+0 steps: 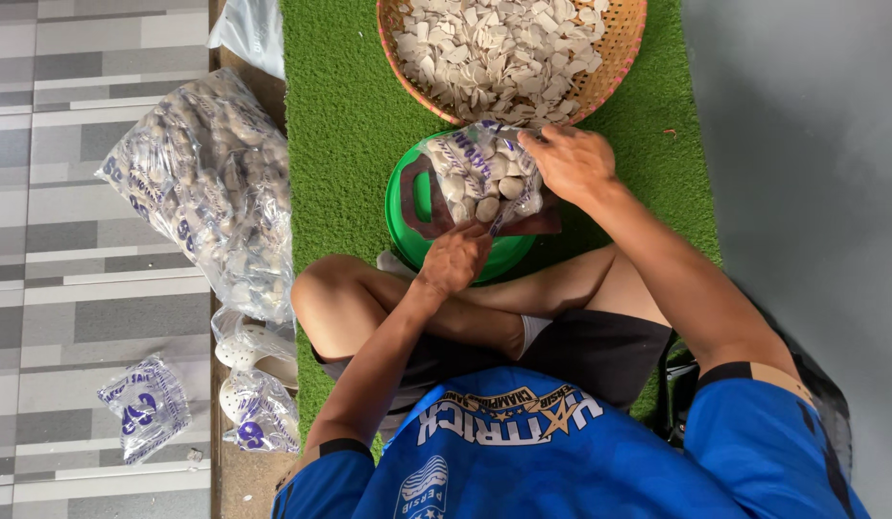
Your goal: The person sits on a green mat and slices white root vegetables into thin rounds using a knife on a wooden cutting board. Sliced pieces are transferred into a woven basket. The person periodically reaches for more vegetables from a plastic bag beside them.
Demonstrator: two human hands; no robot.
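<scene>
I sit cross-legged on a green turf mat (340,106). My left hand (453,258) and my right hand (571,161) both grip a small clear plastic bag (484,178) with purple print, filled with round pale nuts. The bag is held over a green plastic bowl (404,207) that has a brown wooden board (544,223) lying across it. My left hand pinches the bag's near edge; my right hand holds its far right edge.
A woven basket (619,48) of pale sliced pieces sits beyond the bowl. A large clear bag of brown nuts (210,183) lies left of the mat, with smaller printed bags (146,404) and white perforated shoes (246,351) below it. Grey wall at right.
</scene>
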